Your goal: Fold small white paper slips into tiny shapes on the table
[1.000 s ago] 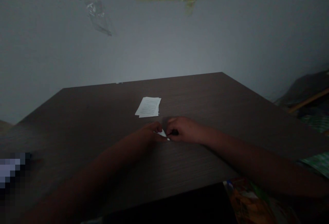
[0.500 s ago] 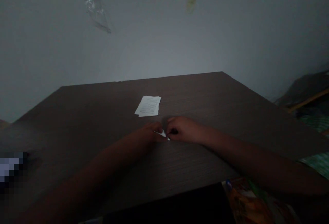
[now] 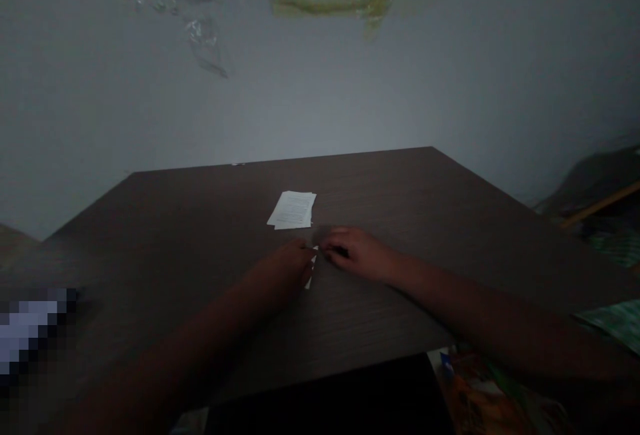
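Over the middle of the dark table, my left hand (image 3: 293, 265) is closed on a small piece of white paper (image 3: 310, 278). Only a narrow, upright-lying strip of that paper shows beside the fingers; the rest is hidden by the hand. Just to its right, my right hand (image 3: 356, 252) rests with loosely curled fingers, a dark gap showing between thumb and fingers. Its fingertips are close to the paper's upper end, and I see nothing held in them. Beyond both hands lies a small stack of printed paper sheets (image 3: 294, 210), slightly fanned.
The wood-grain table (image 3: 200, 215) meets a grey wall (image 3: 320, 88) with peeling tape (image 3: 325, 5) on it. A blurred-out, pixelated object (image 3: 30, 328) lies at the left. Colourful packaging (image 3: 485, 388) sits below the front edge, at the right.
The paper has turned from slanting between both hands to standing lengthwise at my left hand. My right fingers have come slightly away from it. The camera view has tipped up a little.
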A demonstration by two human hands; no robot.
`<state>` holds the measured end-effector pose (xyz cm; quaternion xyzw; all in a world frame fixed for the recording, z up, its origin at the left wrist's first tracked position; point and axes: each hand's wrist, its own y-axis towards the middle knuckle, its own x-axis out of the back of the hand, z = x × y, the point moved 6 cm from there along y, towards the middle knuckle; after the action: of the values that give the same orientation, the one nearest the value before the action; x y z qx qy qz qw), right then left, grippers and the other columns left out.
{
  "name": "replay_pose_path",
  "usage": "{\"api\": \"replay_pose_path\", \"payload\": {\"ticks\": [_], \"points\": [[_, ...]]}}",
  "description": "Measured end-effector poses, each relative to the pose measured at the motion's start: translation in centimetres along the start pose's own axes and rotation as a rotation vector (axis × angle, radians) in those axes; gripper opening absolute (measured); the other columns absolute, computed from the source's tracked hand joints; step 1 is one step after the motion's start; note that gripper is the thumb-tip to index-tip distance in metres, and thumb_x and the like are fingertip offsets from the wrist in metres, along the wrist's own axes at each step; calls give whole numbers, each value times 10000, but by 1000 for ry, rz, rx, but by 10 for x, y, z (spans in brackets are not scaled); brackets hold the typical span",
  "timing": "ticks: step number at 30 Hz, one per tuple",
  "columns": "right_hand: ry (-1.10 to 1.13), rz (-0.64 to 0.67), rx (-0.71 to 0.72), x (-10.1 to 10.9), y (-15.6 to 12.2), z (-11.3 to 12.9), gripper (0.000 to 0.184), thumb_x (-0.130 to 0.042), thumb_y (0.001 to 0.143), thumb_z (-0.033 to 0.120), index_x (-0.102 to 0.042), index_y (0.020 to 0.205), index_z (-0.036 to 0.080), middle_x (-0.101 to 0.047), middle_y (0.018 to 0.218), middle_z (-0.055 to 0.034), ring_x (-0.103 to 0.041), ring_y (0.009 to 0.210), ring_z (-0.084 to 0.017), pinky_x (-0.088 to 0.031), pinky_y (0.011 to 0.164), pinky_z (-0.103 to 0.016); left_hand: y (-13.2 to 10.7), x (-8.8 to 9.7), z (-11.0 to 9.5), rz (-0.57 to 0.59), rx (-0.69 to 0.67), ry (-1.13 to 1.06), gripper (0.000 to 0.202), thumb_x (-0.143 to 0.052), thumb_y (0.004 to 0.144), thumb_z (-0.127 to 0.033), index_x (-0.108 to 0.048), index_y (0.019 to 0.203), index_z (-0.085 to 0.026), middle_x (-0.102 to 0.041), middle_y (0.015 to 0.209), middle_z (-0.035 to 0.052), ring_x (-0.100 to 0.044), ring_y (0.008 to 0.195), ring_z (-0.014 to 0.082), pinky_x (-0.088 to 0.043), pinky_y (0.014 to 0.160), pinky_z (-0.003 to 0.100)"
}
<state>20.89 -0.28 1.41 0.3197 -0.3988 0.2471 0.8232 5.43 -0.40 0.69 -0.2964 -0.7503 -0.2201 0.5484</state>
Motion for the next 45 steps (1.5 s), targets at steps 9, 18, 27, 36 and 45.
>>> {"api": "replay_pose_path", "payload": {"ticks": [9, 18, 27, 36, 45], "points": [[-63, 167, 18, -7, -10, 15, 532, -821, 967, 404, -687, 1437, 193, -684, 1506, -170, -612, 1397, -358, -466, 1206, -584, -1, 17, 25, -20, 204, -342, 192, -602, 927, -155, -758, 1038, -173, -808, 909, 61, -752, 817, 222, -578, 746, 330], [-84, 133, -6, -11, -8, 14, 385, -796, 995, 429, -756, 1326, 237, -749, 1403, -129, -653, 1312, -347, -494, 1152, -574, -7, 30, 13, -57, -51, -345, 347, -706, 916, -183, -744, 1260, -212, -743, 1366, 104, -674, 1314, 311, -520, 1169, 488], [-48, 169, 27, -4, -9, 14, 386, -830, 973, 387, -751, 1318, 233, -737, 1418, -112, -644, 1333, -313, -485, 1172, -525, -8, 18, 19, 60, -146, -242, 548, -756, 932, -198, -621, 1461, -244, -678, 1504, 122, -632, 1400, 331, -488, 1215, 534], [-51, 156, 63, -2, -11, 15, 400, -858, 946, 369, -755, 1304, 223, -751, 1360, -120, -662, 1287, -310, -489, 1157, -522, -12, 23, -2, 90, -104, -124, 539, -721, 899, -150, -633, 1426, -225, -711, 1433, 123, -687, 1320, 334, -545, 1167, 510], [-50, 165, 56, -4, -10, 16, 350, -841, 948, 357, -766, 1263, 223, -733, 1379, -127, -649, 1293, -318, -493, 1152, -528, -7, 11, 1, 71, -100, -10, 480, -602, 957, -68, -634, 1424, -177, -719, 1411, 152, -696, 1308, 316, -560, 1143, 494]]}}
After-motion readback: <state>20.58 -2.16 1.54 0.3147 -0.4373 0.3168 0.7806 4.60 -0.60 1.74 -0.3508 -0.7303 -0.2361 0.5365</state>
